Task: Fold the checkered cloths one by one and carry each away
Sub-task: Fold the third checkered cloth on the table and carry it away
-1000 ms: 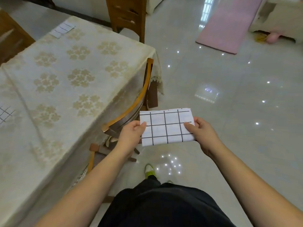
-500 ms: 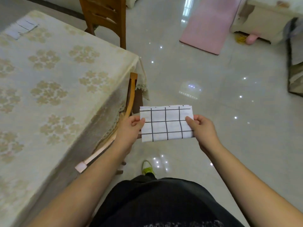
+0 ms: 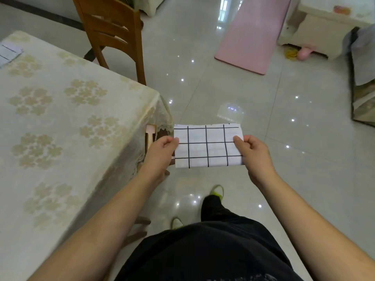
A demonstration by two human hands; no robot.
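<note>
A folded white cloth with a black grid (image 3: 208, 146) is held flat in the air in front of me, over the tiled floor just right of the table corner. My left hand (image 3: 161, 152) pinches its left edge and my right hand (image 3: 252, 152) pinches its right edge. Another checkered cloth (image 3: 9, 53) lies folded at the far left edge of the table.
The table with a cream floral tablecloth (image 3: 67, 122) fills the left side. One wooden chair (image 3: 113, 35) stands beyond its far corner, and another chair's back (image 3: 150, 136) is tucked at the near corner. A pink mat (image 3: 255, 33) and pale furniture (image 3: 324, 23) lie ahead on the glossy floor.
I have walked forward along the table with the cloth held the same way in both hands. The table has slid left and back in view, and the far chair and mat are closer.
</note>
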